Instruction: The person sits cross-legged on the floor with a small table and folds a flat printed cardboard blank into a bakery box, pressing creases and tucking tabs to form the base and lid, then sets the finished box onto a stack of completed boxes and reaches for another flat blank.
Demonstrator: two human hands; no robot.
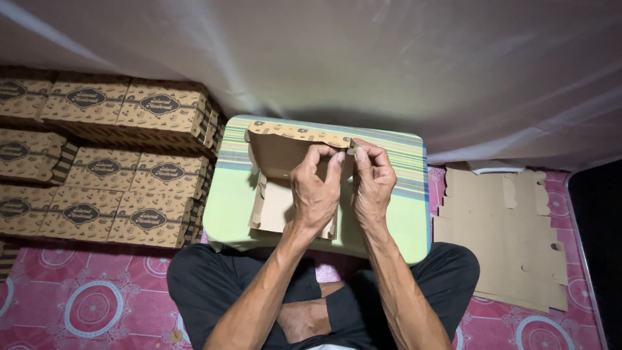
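Note:
A half-folded brown cardboard box (278, 152) lies on a small green striped table (230, 201) in front of me. Its printed lid flap stands up at the far side. My left hand (316, 188) and my right hand (371, 178) are side by side over the box's right part. Both pinch the upper right edge of the raised flap with their fingertips. The box's right wall is hidden behind my hands. My crossed legs in dark trousers (207, 285) sit under the table's near edge.
Several finished printed boxes (110, 162) are stacked in rows at the left. A pile of flat unfolded cardboard blanks (502, 240) lies on the pink patterned mat (91, 304) at the right. A white sheet (389, 58) hangs behind the table.

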